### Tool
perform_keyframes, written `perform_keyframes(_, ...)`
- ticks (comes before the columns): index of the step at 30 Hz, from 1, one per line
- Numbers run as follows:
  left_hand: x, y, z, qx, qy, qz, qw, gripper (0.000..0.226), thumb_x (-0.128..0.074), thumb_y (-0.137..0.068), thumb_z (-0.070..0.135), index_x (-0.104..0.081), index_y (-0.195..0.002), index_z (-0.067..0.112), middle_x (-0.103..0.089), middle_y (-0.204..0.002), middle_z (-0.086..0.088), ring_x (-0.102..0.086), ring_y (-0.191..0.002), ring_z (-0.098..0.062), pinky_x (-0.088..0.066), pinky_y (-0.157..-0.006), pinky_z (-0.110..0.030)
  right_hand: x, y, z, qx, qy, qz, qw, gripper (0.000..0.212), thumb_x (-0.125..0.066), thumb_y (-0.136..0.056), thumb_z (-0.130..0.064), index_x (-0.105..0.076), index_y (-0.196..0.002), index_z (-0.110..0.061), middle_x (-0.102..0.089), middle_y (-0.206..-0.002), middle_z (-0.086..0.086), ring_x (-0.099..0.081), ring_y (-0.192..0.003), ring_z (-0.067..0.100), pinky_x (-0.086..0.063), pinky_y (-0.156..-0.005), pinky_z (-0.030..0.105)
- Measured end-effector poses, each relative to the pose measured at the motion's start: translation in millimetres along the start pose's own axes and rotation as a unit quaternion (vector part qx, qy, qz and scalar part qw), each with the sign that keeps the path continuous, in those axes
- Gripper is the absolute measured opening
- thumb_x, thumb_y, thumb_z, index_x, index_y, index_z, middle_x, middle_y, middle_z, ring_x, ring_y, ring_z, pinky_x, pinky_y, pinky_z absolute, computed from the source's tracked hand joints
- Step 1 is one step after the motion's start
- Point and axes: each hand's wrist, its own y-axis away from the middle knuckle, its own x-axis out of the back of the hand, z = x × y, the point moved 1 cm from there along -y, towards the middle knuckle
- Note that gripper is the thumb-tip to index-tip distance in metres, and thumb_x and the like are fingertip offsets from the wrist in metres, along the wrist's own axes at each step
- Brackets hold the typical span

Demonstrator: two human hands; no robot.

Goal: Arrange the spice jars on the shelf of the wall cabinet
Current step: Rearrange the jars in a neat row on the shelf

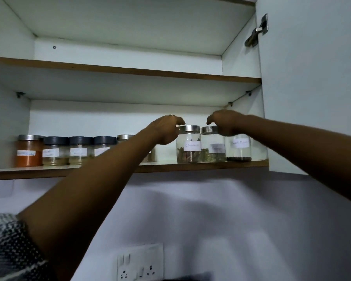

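A row of labelled glass spice jars stands along the lower shelf (pixel 201 166) of the open wall cabinet. My left hand (pixel 165 128) grips the steel lid of the cinnamon jar (pixel 188 148), which rests on the shelf. My right hand (pixel 226 122) holds the lid of the neighbouring green-leaf jar (pixel 213 151). To its right stands the black pepper jar (pixel 239 149), partly behind my right wrist. At the left end are an orange powder jar (pixel 28 152) and three dark-lidded jars (pixel 78 151). My left forearm hides part of another steel-lidded jar (pixel 126 137).
The upper shelf (pixel 130 71) shows no items. The open cabinet door (pixel 312 78) with its hinge (pixel 255 32) stands at the right. Below the cabinet are a grey wall and a white socket panel (pixel 140 262). A patterned sleeve (pixel 10 248) is at lower left.
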Motion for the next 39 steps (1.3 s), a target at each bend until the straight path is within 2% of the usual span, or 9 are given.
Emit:
perform_keyframes(3, -16.3, -9.7, 19.3, 0.025, 0.028, -0.008, 0.999, 0.048, -0.038, -0.091, -0.002, -0.041, -0.138, 0.008, -0.045, -0.141, -0.014, -0.043, -0.128, -0.028, -0.036, -0.106, -0.037, -19.1, -1.4, 19.2, 0.009, -0.048, 0.007, 0.999, 0.049, -0.044, -0.091, -0.006, -0.036, -0.139, -0.002, -0.041, -0.139, 0.019, -0.043, -0.125, 0.034, -0.038, -0.103, 0.043)
perform_keyframes(6, -26.2, -15.5, 29.4, 0.045, 0.028, -0.015, 0.998, 0.056, -0.037, -0.089, -0.007, -0.033, -0.143, 0.007, -0.04, -0.144, -0.015, -0.038, -0.132, -0.028, -0.033, -0.108, -0.034, -34.2, -1.6, 25.0, 0.021, -0.083, 0.022, 0.996, 0.047, -0.043, -0.087, -0.002, -0.04, -0.134, -0.001, -0.044, -0.134, 0.02, -0.044, -0.122, 0.036, -0.04, -0.099, 0.043)
perform_keyframes(12, -25.7, -25.1, 30.3, 0.056, 0.009, 0.01, 0.998, 0.054, -0.037, -0.085, -0.01, -0.047, -0.135, 0.009, -0.056, -0.13, -0.013, -0.05, -0.118, -0.028, -0.041, -0.097, -0.036, -56.3, -6.4, 24.5, 0.034, -0.12, 0.083, 0.989, 0.05, -0.046, -0.082, 0.001, -0.044, -0.132, -0.003, -0.047, -0.131, 0.018, -0.047, -0.119, 0.035, -0.045, -0.094, 0.044)
perform_keyframes(14, -27.3, -27.0, 30.8, 0.053, 0.003, 0.005, 0.999, 0.056, -0.038, -0.083, -0.012, -0.047, -0.135, 0.009, -0.057, -0.129, -0.013, -0.05, -0.117, -0.029, -0.041, -0.096, -0.035, -61.1, -8.4, 26.1, 0.039, -0.118, 0.099, 0.987, 0.05, -0.047, -0.082, 0.001, -0.044, -0.131, -0.001, -0.047, -0.131, 0.019, -0.046, -0.118, 0.035, -0.045, -0.091, 0.04)
perform_keyframes(21, -32.3, -36.2, 20.8, 0.066, -0.001, -0.007, 0.998, 0.056, -0.038, -0.081, -0.013, -0.051, -0.13, 0.01, -0.059, -0.126, -0.012, -0.051, -0.116, -0.029, -0.04, -0.092, -0.033, -66.9, -18.8, 24.9, 0.054, -0.131, 0.113, 0.983, 0.036, -0.044, -0.081, 0.005, -0.051, -0.116, 0.003, -0.051, -0.121, 0.022, -0.05, -0.109, 0.037, -0.035, -0.076, 0.031)
perform_keyframes(26, -40.0, -42.1, 10.3, 0.074, -0.003, -0.016, 0.997, 0.055, -0.039, -0.081, -0.012, -0.05, -0.13, 0.011, -0.058, -0.126, -0.013, -0.051, -0.115, -0.031, -0.041, -0.091, -0.035, -75.1, -30.4, 21.5, 0.054, -0.145, 0.104, 0.982, 0.037, -0.044, -0.081, 0.004, -0.052, -0.117, 0.003, -0.052, -0.121, 0.021, -0.051, -0.109, 0.037, -0.04, -0.083, 0.033)
perform_keyframes(34, -55.9, -53.6, -16.9, 0.081, -0.022, -0.034, 0.996, 0.055, -0.043, -0.081, -0.011, -0.045, -0.131, 0.012, -0.057, -0.127, -0.014, -0.052, -0.112, -0.032, -0.04, -0.087, -0.035, -93.3, -58.6, 4.9, 0.041, -0.144, 0.108, 0.983, 0.038, -0.048, -0.083, -0.001, -0.049, -0.121, 0.002, -0.049, -0.124, 0.021, -0.048, -0.112, 0.038, -0.039, -0.087, 0.036)
perform_keyframes(39, -68.1, -66.3, -37.3, 0.084, -0.039, -0.059, 0.994, 0.054, -0.045, -0.082, -0.009, -0.042, -0.132, 0.012, -0.056, -0.126, -0.016, -0.051, -0.109, -0.033, -0.035, -0.078, -0.03, -107.1, -81.3, -5.0, 0.037, -0.155, 0.097, 0.982, 0.042, -0.048, -0.084, -0.002, -0.046, -0.126, 0.001, -0.046, -0.128, 0.02, -0.046, -0.116, 0.037, -0.037, -0.092, 0.035)
